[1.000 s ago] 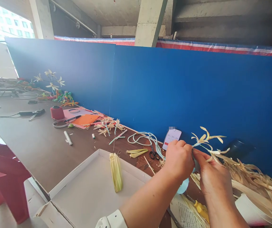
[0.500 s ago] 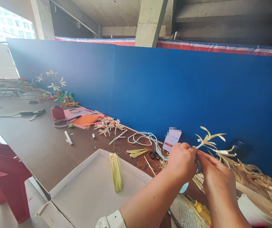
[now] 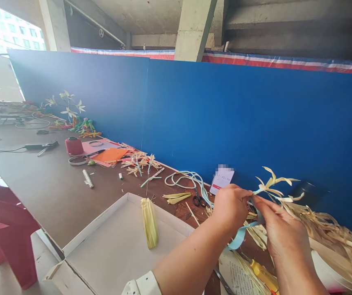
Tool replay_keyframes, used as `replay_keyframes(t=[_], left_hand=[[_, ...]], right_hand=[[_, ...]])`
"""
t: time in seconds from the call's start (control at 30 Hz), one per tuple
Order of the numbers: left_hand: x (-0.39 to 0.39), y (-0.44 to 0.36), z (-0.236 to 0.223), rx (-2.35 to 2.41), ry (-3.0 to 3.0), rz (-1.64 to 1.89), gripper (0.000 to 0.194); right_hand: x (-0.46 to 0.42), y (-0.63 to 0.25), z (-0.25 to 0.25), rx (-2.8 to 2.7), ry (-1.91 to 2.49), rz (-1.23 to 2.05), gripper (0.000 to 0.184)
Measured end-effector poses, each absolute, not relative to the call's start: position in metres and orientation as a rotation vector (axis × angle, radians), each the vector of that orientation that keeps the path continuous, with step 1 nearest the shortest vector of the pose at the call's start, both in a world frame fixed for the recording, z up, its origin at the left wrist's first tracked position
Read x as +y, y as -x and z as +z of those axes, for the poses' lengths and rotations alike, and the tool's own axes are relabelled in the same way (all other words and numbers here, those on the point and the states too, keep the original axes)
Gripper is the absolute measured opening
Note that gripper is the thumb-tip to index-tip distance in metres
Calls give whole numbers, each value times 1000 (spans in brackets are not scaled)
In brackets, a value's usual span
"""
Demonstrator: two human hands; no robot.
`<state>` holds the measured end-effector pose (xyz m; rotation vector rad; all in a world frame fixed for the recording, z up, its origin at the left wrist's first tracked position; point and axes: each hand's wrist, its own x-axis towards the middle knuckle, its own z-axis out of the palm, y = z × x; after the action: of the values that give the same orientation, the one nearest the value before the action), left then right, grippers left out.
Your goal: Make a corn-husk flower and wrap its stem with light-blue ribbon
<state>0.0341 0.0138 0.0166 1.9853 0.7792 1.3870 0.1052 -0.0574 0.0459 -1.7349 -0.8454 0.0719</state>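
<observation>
My left hand (image 3: 231,208) is closed, its fingertips pinching at the wrapped base of a corn husk flower (image 3: 274,184). My right hand (image 3: 288,231) comes in from the right, also closed, thumb and fingers meeting at the same stem. Pale narrow petals fan out up and to the right past the fingertips. A light-blue strip of tape (image 3: 239,238) hangs down between the two hands and curls near my left wrist. The stem itself is mostly hidden by fingers. Right of my right hand lies a heap of dry husks (image 3: 332,233).
A shallow white box tray (image 3: 108,254) holds a folded husk (image 3: 150,225). Black scissors (image 3: 199,200), light-blue cord (image 3: 191,177), a phone (image 3: 221,179) and finished husk flowers (image 3: 139,162) lie along the blue partition (image 3: 225,114). A yellow-handled tool (image 3: 263,274) and white bowl (image 3: 332,272) are nearer.
The flower has tilted and shifted slightly right and down between my fingers. More of the light-blue tape now shows below the hands, which have moved slightly apart.
</observation>
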Motion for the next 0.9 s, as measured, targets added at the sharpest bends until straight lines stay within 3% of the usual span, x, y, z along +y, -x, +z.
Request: replay_keyframes(t=[0.4, 0.9], left_hand=[[11, -29, 25, 938, -1860, 1318, 27], [13, -27, 29, 932, -1559, 1135, 25]], right_hand=[[-56, -113, 41, -894, 1925, 43, 47], [-54, -107, 46, -992, 1969, -103, 40]])
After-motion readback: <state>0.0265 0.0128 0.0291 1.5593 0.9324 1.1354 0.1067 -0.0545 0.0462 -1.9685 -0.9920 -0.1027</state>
